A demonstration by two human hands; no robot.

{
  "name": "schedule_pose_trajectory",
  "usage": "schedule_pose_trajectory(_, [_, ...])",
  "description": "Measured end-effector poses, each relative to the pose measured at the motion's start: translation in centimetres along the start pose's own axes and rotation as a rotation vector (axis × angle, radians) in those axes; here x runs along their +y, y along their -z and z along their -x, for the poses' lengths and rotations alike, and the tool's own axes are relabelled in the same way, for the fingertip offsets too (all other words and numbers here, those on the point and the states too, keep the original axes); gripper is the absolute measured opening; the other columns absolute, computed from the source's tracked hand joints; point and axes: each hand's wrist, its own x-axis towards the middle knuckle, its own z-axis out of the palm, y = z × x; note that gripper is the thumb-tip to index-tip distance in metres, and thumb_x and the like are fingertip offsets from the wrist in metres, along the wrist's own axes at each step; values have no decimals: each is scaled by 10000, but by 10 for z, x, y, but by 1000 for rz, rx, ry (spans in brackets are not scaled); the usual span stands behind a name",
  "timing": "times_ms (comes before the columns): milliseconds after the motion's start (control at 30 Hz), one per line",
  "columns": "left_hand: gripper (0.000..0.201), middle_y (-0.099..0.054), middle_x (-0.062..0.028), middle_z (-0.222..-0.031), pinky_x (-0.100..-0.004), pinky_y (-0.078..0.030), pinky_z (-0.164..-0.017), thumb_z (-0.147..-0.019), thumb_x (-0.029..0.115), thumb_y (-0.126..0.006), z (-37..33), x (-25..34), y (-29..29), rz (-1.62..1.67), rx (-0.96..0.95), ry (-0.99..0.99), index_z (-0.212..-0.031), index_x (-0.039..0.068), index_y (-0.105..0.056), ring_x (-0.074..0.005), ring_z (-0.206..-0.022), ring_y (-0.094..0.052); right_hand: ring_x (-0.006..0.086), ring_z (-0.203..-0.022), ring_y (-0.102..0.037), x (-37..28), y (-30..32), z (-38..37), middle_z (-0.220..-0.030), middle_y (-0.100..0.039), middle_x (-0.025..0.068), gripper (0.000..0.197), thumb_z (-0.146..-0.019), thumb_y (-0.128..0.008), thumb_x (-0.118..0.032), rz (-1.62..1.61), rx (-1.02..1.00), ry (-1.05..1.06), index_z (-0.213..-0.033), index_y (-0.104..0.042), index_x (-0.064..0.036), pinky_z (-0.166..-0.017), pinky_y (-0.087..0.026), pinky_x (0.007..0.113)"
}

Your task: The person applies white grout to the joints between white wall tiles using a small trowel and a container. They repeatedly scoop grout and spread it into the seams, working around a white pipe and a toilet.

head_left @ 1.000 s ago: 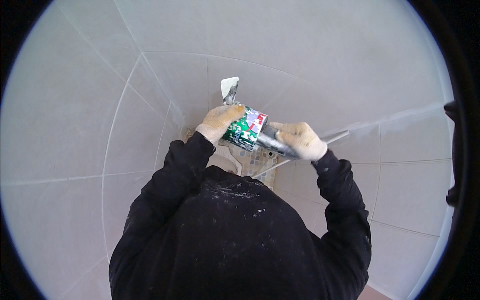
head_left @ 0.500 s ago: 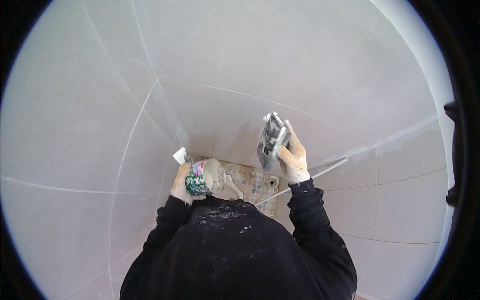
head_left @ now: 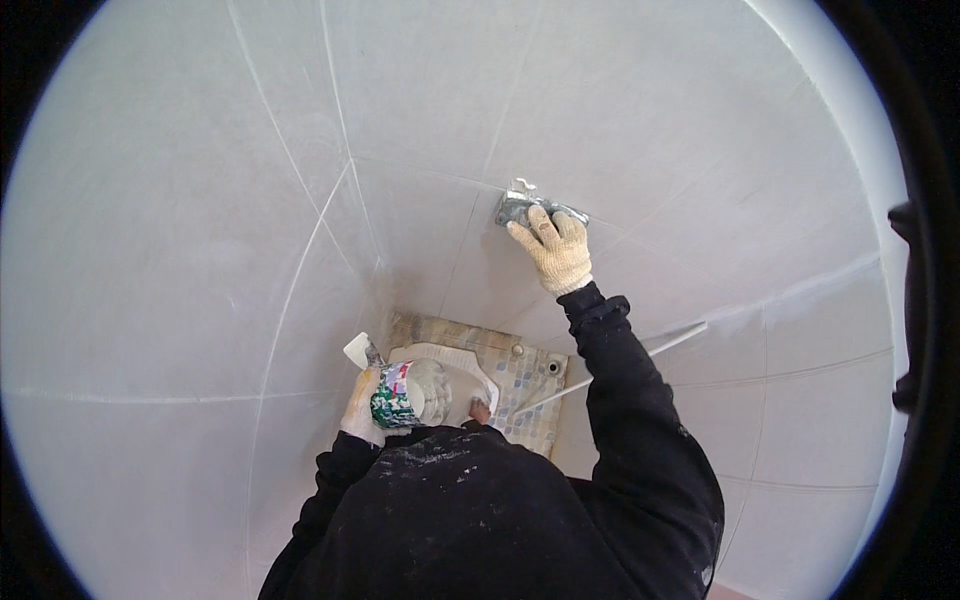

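Observation:
My gloved right hand (head_left: pixel 557 255) is closed on a dark grout float (head_left: pixel 513 208), its face against the grey wall tiles near a horizontal joint. A small curl of white paste (head_left: pixel 524 185) stands at the float's upper edge. Low on the left, my gloved left hand (head_left: pixel 359 410) grips a round tub (head_left: pixel 394 394) with a colourful green, white and red label. Inside the tub is pale paste, seen through its open mouth. Beside it a scraper (head_left: pixel 358 349) with a whitish blade sticks up from the same hand; its handle is mostly hidden.
Large grey tiled walls (head_left: pixel 180 270) meet in a corner on the left. A white squat toilet (head_left: pixel 487 376) is set in the patterned floor (head_left: pixel 520 372), near a round drain (head_left: pixel 553 367). A thin white pole (head_left: pixel 650 352) leans at the right. Pale smears (head_left: pixel 790 300) mark the right wall joint.
My right hand has moved up and forward, turning the float from upright in the air to flat against the wall. The left hand still holds the tub and scraper. The view has shifted slightly.

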Motion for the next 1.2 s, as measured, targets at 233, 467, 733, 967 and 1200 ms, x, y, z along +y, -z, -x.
schedule_pose_trajectory(233, [344, -663, -136, -1233, -459, -601, -892, -1072, 366, -493, 9, 2, 7, 71, -32, -77, -1299, 110, -528, -289, -1100, -683, 326, -987, -592, -14, 34, 36, -1238, -595, 124, 544, -764, -672, -73, -149, -213, -95, -1296, -639, -184, -836, -481, 488])
schedule_pose_trajectory(467, [466, -698, -129, -1168, -512, -623, -778, -1030, 498, -517, -1, 3, 10, 55, -100, -2, -1317, 131, -532, -314, -1015, -716, 354, -903, -633, 11, 56, -23, -1217, -600, 178, 506, -754, -671, -6, -145, -24, -228, -1252, -635, -87, -793, -523, 465])
schedule_pose_trajectory(733, [551, -688, -131, -1231, -554, -622, -727, -1011, 574, -496, -1, 12, 16, -66, -95, 71, -1369, 157, -518, -306, -1033, -716, 334, -1091, -575, 14, 62, 30, -1317, -563, 138, 612, -793, -655, -23, -81, -592, -171, -1370, -583, -213, -920, -462, 498])
schedule_pose_trajectory(967, [557, -720, -77, -1144, -515, -595, -581, -970, 638, -518, -12, 5, 13, -83, -33, 171, -1305, 196, -565, -265, -873, -738, 285, -1025, -553, 31, 54, 38, -1242, -550, 102, 517, -811, -644, -103, 0, -229, -70, -1307, -648, -251, -868, -459, 458])
schedule_pose_trajectory(1200, [554, -658, -134, -1290, -574, -596, -779, -1041, 583, -426, -13, -8, 16, -19, -55, 100, -1406, 173, -501, -345, -1096, -690, 298, -1049, -576, -4, 25, 64, -1226, -562, 98, 527, -801, -664, -92, -19, -384, -40, -1308, -637, -230, -874, -472, 482])
